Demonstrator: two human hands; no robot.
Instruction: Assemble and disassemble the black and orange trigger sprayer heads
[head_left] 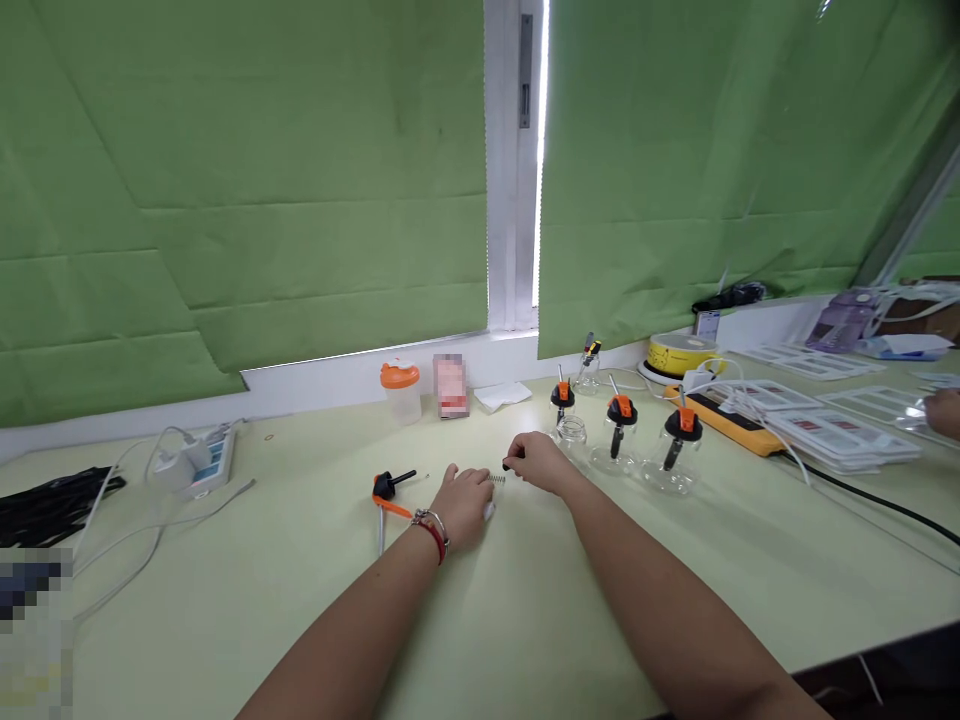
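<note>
My left hand [463, 508] rests palm down on the table, fingers somewhat apart, with a thin metal spring [497, 479] at its fingertips. A small whitish patch shows on its thumb side; I cannot make out what it is. My right hand [541, 462] is closed in a pinch on a small black piece [507, 465], just above the spring. Left of my left hand lies a black lid [385, 487] with an orange lever [393, 507] and a metal tube. An open glass jar [571, 436] stands just beyond my right hand.
Several glass jars with black-and-orange lids [620, 410] stand to the right. Behind are an orange-lidded cup [401, 390] and a pink box [451, 385]. A power strip [214, 462] is left; an orange strip [724, 420] and another person's hand [943, 412] are right.
</note>
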